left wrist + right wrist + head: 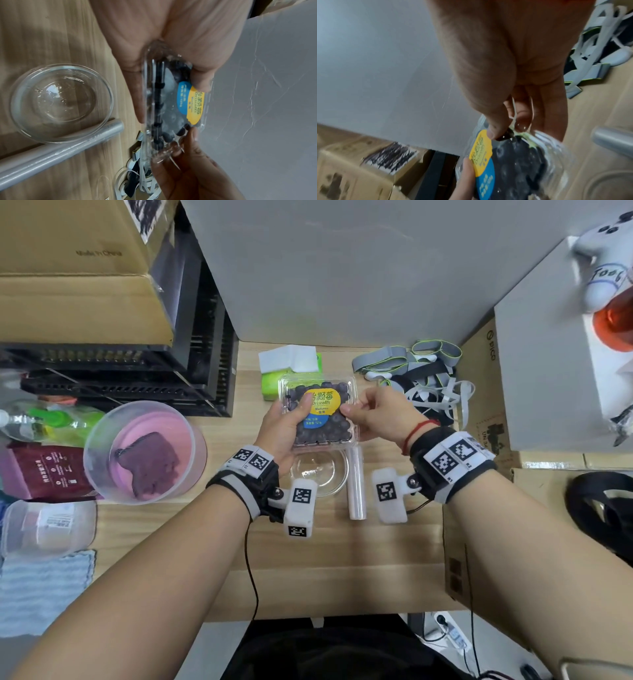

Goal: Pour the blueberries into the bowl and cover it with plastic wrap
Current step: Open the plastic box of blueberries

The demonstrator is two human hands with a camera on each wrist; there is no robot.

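Note:
A clear clamshell box of blueberries point(320, 414) with a yellow and blue label is held above the table, lid closed. My left hand point(284, 428) grips its left side, thumb on the lid, fingers under it. My right hand point(371, 412) pinches the box's right rim point(513, 133) between thumb and fingers. The empty glass bowl point(320, 474) stands on the table just below the box point(169, 108), nearer to me; it also shows in the left wrist view as the bowl point(60, 102). The plastic wrap roll point(356, 484) lies right beside the bowl, seen again as the roll point(56, 152).
A large translucent tub point(144, 451) with a pink lid inside stands left of the bowl. A green tissue pack point(291, 371) lies behind the box. A tangle of grey straps point(421, 378) lies at the back right. Cardboard boxes point(486, 412) edge the right; a cloth point(44, 590) lies front left.

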